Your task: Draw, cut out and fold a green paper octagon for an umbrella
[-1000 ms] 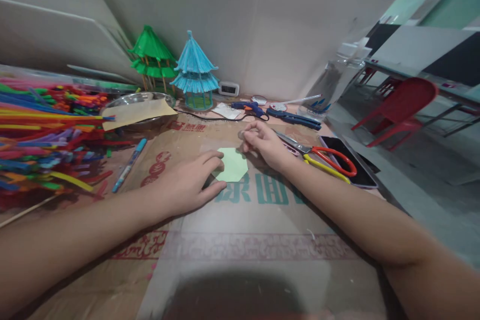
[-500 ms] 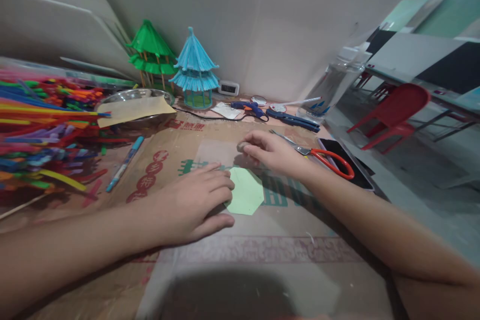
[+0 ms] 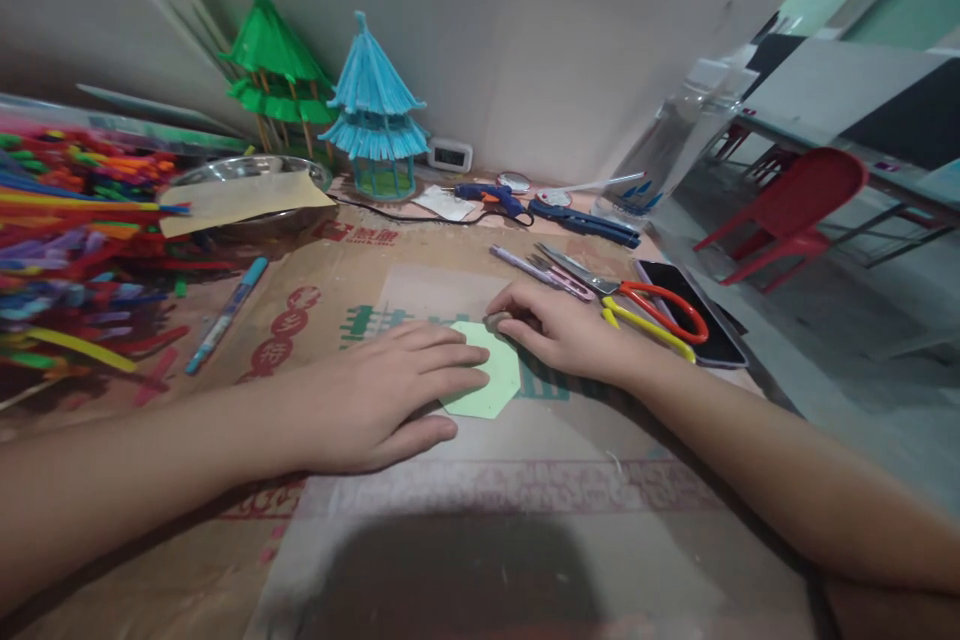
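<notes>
A light green octagonal sheet of paper [image 3: 491, 390] lies on the cardboard-covered tabletop, partly hidden by my left hand. My left hand [image 3: 397, 385] is flat with its fingers spread, the fingertips resting on the paper's left part. At the paper's upper right edge, my right hand [image 3: 551, 325] has thumb and index finger closed on a small grey eraser-like lump [image 3: 495, 320]. The lump is mostly covered by the fingers, and I cannot tell whether it touches the paper.
Scissors [image 3: 649, 305], yellow-handled pliers [image 3: 652, 328], a purple pen [image 3: 514, 262] and a phone [image 3: 694, 310] lie right. Behind are a glue gun [image 3: 491, 197], a blue pavilion model [image 3: 379, 110] and a water bottle [image 3: 667, 155]. Pipe cleaners [image 3: 82, 250] and a marker [image 3: 225, 315] lie left.
My right hand has come down and nearer, to the paper's upper edge, uncovering the pen and pliers behind it. My left hand has slid slightly over the paper.
</notes>
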Tool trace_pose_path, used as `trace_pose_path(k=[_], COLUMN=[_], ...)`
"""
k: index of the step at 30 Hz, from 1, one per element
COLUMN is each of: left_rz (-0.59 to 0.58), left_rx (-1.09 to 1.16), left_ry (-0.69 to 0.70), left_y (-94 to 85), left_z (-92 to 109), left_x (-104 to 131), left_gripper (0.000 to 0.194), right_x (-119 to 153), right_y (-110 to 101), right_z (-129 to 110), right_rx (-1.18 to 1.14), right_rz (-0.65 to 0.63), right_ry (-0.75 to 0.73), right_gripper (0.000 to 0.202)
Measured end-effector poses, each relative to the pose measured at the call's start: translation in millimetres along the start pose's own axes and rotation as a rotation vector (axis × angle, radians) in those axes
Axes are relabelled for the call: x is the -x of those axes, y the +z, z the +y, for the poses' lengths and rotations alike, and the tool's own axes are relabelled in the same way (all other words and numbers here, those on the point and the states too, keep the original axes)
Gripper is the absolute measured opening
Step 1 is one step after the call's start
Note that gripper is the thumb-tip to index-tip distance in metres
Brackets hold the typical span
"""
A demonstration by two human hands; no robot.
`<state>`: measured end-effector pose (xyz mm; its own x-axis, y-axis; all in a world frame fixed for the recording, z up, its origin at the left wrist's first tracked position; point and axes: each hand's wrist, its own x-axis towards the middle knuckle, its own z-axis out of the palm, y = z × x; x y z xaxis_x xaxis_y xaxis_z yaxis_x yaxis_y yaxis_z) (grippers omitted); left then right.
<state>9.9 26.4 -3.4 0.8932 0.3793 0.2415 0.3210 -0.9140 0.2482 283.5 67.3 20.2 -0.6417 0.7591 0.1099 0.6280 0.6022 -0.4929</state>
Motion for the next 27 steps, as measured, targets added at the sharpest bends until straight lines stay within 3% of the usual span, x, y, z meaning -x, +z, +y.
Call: trace_pose_path(k=[12, 20, 27], left_rz=[-0.019, -0.012, -0.005], left_rx=[0.005, 0.012, 0.016], left_ry=[-0.009, -0.004, -0.014], left_y=[-1.8, -2.5, -3.7], left_z=[0.5, 1.4, 2.1], left_x=[-1.9, -2.7, -3.1], left_gripper=[0.043, 0.041, 0.04], right_x=[-4.0, -5.4, -2.9], right_y=[11.1, -1.3, 3.4], right_z=[-7.4, -14.6, -13.0], right_rx=[0.376, 0.359, 0.445], right_rz=[0.029, -0.075, -0.016], right_ry=[-0.221, -0.168, -0.174], right_gripper=[0.022, 0.021, 0.021])
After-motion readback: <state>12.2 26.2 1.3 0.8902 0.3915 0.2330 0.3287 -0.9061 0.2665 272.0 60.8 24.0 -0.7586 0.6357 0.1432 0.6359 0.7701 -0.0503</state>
